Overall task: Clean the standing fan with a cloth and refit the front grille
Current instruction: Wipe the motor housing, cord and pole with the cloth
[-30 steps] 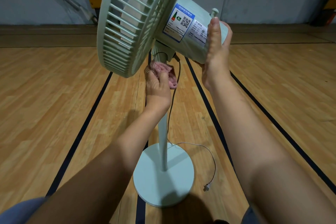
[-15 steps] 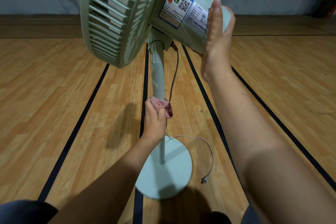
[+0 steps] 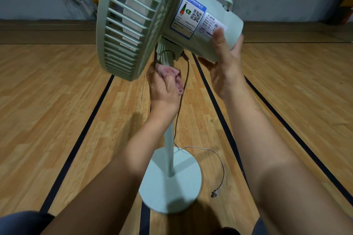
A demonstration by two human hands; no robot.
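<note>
A pale green standing fan fills the upper middle, its slatted grille (image 3: 126, 25) facing left and its motor housing (image 3: 206, 30) pointing right. My right hand (image 3: 225, 66) grips the rear end of the housing, thumb on its side. My left hand (image 3: 162, 89) holds a pink cloth (image 3: 170, 74) wrapped round the top of the pole (image 3: 169, 149), just under the neck joint. The round base (image 3: 172, 183) stands on the floor below.
A wooden floor with black lines (image 3: 80, 139) spreads all around. The fan's cord hangs from the neck and trails right to a plug (image 3: 214, 193) lying beside the base. A grey wall runs along the back.
My left hand with the cloth has slid back up the pole from halfway down to just under the neck. My right hand has shifted lower on the housing's rear end.
</note>
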